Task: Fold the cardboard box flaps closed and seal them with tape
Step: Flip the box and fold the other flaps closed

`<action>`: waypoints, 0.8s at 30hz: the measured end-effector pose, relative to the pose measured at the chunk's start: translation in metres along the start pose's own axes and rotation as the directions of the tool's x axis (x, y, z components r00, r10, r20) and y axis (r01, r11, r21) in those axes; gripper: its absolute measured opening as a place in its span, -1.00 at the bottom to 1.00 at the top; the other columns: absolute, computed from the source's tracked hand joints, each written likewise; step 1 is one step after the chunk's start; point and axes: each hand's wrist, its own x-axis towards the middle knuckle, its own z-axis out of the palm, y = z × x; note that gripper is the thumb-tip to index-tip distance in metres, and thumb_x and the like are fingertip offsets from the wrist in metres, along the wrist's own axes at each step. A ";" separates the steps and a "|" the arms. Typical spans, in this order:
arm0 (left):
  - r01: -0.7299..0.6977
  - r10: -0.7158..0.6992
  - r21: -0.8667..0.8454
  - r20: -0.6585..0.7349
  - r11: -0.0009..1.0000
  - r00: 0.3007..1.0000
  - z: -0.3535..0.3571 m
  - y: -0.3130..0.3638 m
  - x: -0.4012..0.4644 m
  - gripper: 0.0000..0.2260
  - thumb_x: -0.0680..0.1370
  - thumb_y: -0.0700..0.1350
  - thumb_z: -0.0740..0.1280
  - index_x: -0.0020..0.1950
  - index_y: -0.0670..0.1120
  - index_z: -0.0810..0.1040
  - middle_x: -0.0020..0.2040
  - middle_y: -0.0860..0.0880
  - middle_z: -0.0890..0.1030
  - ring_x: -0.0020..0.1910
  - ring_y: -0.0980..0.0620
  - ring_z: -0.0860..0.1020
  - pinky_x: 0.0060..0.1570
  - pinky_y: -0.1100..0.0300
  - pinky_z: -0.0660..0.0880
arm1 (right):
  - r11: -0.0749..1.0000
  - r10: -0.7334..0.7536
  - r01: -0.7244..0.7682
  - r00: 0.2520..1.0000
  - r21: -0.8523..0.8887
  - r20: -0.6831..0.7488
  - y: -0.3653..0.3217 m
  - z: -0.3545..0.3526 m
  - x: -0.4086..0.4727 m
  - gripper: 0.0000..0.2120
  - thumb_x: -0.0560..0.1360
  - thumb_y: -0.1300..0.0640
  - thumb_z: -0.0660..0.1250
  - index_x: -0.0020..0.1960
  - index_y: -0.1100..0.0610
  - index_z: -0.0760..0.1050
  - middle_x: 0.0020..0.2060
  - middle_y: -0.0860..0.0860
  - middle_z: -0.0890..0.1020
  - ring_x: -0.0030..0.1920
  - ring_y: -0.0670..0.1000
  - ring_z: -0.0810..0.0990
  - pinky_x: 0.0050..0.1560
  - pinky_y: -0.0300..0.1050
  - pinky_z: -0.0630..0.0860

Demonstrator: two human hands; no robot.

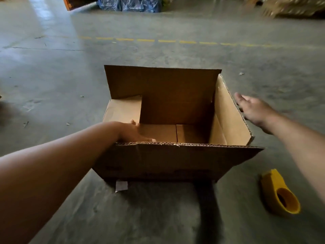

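Cardboard box (168, 159) on the concrete floor (52, 76), centre of view, top not yet closed, no tape across it. Far flap (161, 81) upright, near flap (175, 155) leaning out toward the camera with its corrugated edge on show, right flap (228, 111) upright and angled slightly outward. Left flap (123, 108) folded down into the opening, roughly level. Inside, bottom panels meeting at a centre seam (nothing visible in there).

Left hand (135, 132) reaching in over the near-left corner, palm down, fingers spread flat, lying at the left flap's inner edge; gripping nothing. Exact contact hard to call, partly hidden behind the near flap's edge.

Right hand (253, 110) outside the box just beside the right flap, fingers loosely extended and wide, empty; fingertips near or brushing the flap's outer face, cannot tell which (motion blur).

Yellow tape roll (279, 194) lying on the floor to the right of the box, near its front-right corner, apart from both hands, untouched. Small white scrap (121, 185) poking out at the box's front bottom edge.
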 end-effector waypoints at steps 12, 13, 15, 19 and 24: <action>-0.054 0.038 -0.136 -0.114 0.989 0.993 0.046 -0.002 -0.010 0.00 0.46 0.46 0.11 0.59 -0.08 -0.34 0.58 -0.06 -0.37 0.57 -0.10 -0.27 0.54 -0.07 -0.12 | 0.912 -0.203 0.337 0.865 -0.233 0.459 0.017 0.066 0.001 -0.28 0.45 -0.45 -0.11 0.56 -0.20 -0.01 0.56 -0.15 -0.01 0.54 -0.12 -0.05 0.53 -0.02 -0.10; -0.054 0.038 -0.137 -0.113 0.989 0.993 0.049 -0.002 -0.011 0.01 0.45 0.46 0.11 0.59 -0.08 -0.34 0.57 -0.05 -0.38 0.57 -0.10 -0.29 0.54 -0.07 -0.12 | 0.890 -0.202 0.365 0.853 -0.274 0.480 0.018 0.069 0.001 -0.24 0.44 -0.45 -0.12 0.56 -0.17 -0.03 0.57 -0.12 -0.04 0.54 -0.11 -0.07 0.53 0.00 -0.10; -0.048 0.031 -0.154 -0.110 0.987 0.993 0.057 -0.002 -0.012 0.01 0.45 0.47 0.13 0.58 -0.06 -0.35 0.57 -0.04 -0.39 0.56 -0.09 -0.31 0.53 -0.08 -0.12 | 0.860 -0.173 0.380 0.845 -0.341 0.505 0.015 0.070 0.002 -0.20 0.42 -0.47 -0.14 0.57 -0.14 -0.07 0.57 -0.10 -0.05 0.55 -0.09 -0.07 0.53 0.03 -0.09; -0.052 0.021 -0.207 -0.150 0.977 0.988 0.073 -0.002 -0.014 0.01 0.44 0.48 0.13 0.58 -0.02 -0.36 0.56 -0.01 -0.41 0.54 -0.05 -0.35 0.54 -0.12 -0.15 | 0.835 -0.095 0.316 0.889 -0.451 0.447 -0.001 0.074 0.012 -0.18 0.40 -0.47 -0.16 0.57 -0.13 -0.06 0.57 -0.07 0.02 0.55 0.01 0.01 0.51 0.12 0.02; -0.065 0.020 -0.202 -0.217 0.977 0.976 0.090 -0.004 -0.013 -0.02 0.43 0.51 0.04 0.58 0.01 -0.37 0.55 0.02 -0.42 0.52 0.01 -0.39 0.49 -0.04 -0.23 | 0.841 0.008 0.146 0.960 -0.522 0.280 0.009 0.119 0.002 -0.17 0.41 -0.49 -0.23 0.58 -0.11 -0.06 0.58 0.02 -0.05 0.56 0.13 -0.07 0.49 0.22 -0.03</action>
